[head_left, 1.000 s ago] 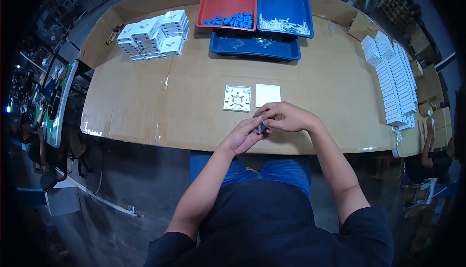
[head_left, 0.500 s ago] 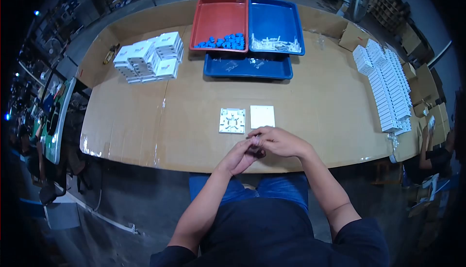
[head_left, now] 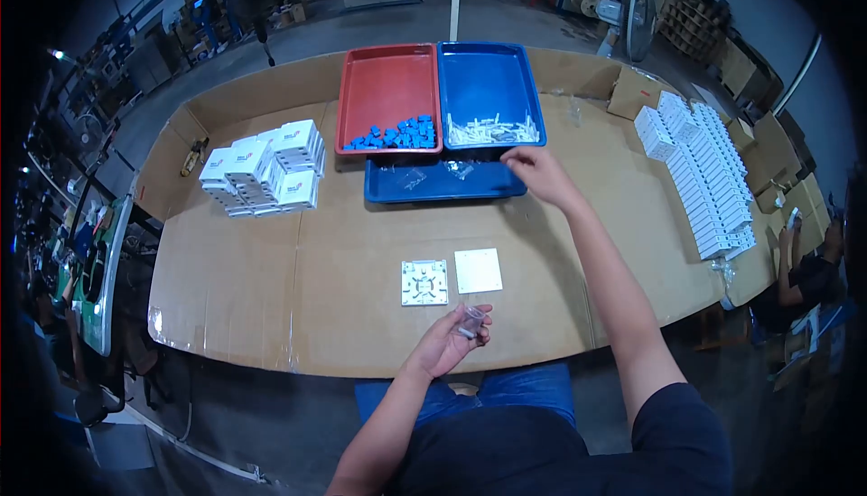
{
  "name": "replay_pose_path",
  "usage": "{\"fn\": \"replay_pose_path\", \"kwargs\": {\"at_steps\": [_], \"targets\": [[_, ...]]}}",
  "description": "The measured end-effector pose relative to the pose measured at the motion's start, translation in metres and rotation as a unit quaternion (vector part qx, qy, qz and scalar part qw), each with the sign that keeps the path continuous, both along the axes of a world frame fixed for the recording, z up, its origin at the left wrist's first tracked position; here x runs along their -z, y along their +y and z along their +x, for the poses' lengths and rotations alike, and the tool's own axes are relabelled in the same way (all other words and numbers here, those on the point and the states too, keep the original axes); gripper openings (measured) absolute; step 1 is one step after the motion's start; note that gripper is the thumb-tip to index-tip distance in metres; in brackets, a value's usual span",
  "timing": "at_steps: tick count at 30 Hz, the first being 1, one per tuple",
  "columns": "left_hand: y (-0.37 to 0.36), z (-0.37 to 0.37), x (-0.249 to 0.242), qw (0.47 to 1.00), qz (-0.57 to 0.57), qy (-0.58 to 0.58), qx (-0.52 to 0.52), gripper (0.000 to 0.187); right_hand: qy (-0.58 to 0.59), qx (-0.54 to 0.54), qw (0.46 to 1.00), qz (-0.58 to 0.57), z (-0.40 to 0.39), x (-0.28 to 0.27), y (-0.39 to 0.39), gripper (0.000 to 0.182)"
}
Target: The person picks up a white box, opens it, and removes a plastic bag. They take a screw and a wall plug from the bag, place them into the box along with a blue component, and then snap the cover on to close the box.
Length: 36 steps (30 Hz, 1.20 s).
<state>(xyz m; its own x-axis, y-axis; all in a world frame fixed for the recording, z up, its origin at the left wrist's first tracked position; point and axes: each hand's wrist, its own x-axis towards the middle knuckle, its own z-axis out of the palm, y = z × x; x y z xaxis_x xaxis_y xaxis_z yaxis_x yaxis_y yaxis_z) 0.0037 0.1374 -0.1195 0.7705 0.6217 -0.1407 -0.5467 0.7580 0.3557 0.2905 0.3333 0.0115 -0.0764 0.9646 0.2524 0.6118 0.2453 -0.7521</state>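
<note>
My left hand (head_left: 442, 344) is closed around a small clear plastic bag (head_left: 470, 321), just above the cardboard near the front edge. What the bag contains is too small to name. My right hand (head_left: 538, 176) is over the right end of the lower blue tray (head_left: 379, 191), below the corner of the upper blue tray (head_left: 483, 67). Its fingers are curled together, and I cannot make out whether anything is between them. Ahead of my left hand lie an open white square box part (head_left: 424, 283) with moulded inner fittings and a flat white square plate (head_left: 478, 271).
Blue pieces lie in the red tray (head_left: 388, 81), thin white pieces in the upper blue tray. Stacked white boxes (head_left: 262, 171) stand at left, and long rows of white boxes (head_left: 709, 185) at right. Cardboard walls edge the table (head_left: 352, 333). A person (head_left: 804, 270) sits at far right.
My right hand has left my left hand and reached forward to the trays. The clear bag now shows in my left hand. The view has tilted up.
</note>
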Motion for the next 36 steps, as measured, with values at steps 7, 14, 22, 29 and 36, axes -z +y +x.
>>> {"fn": "replay_pose_path", "kwargs": {"at_steps": [7,14,22,29,36], "targets": [[0.001,0.0,-0.005,1.0,-0.003,0.017,-0.004,0.055,-0.308,0.034,0.946,0.091,0.048,0.031,0.122,0.025],[0.002,-0.001,-0.005,1.0,-0.019,0.005,0.0,0.054,-0.412,0.044,0.907,0.08,0.036,0.027,0.134,0.015],[0.002,0.0,-0.004,1.0,-0.017,0.002,0.004,0.054,-0.433,0.012,0.897,0.085,0.032,0.029,0.139,0.014],[0.0,-0.001,-0.012,1.0,-0.02,0.018,-0.008,0.055,-0.34,0.033,0.928,0.149,0.053,0.043,0.153,0.012],[0.0,-0.001,0.001,0.999,-0.035,-0.017,-0.003,0.054,0.271,0.082,0.958,-0.035,0.039,0.006,0.067,0.016]]}}
